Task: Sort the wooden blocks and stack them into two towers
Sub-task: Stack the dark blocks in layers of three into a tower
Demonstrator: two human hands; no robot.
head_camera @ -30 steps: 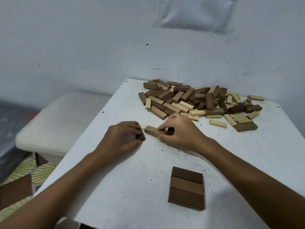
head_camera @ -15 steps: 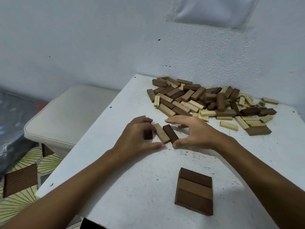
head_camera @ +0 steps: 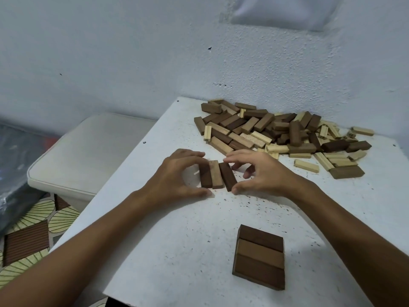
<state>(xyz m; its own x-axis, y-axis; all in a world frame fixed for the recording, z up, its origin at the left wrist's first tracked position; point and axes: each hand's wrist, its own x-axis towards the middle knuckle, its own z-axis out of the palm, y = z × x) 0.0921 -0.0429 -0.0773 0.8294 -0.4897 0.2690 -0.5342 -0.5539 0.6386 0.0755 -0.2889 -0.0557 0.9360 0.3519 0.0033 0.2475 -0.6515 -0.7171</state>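
A: What are the two hands doing?

B: The left hand (head_camera: 177, 176) and the right hand (head_camera: 259, 173) sit on the white table (head_camera: 168, 251). Between them lie three blocks side by side: a dark block (head_camera: 205, 176), a light brown block (head_camera: 216, 175) and another dark block (head_camera: 228, 176).

A: Are the fingers holding them?

B: The left fingers (head_camera: 192, 154) curve over the far end of the first dark block, and the left thumb lies by the near ends. That hand cups the first two blocks. The right thumb touches the near end of the last dark block, and one right finger reaches to its far end. The other right fingers (head_camera: 249, 171) are spread and bent, holding nothing.

A: Do the three blocks touch?

B: The first two touch. The last one tilts a bit, with a thin gap at the near end.

A: Where are the other blocks?

B: A big pile of blocks (head_camera: 276, 131), dark and pale mixed, lies just past the fingertips, by the wall. Nearer than the thumbs, between the arms, three brown blocks lie flat as a square layer (head_camera: 260, 255).
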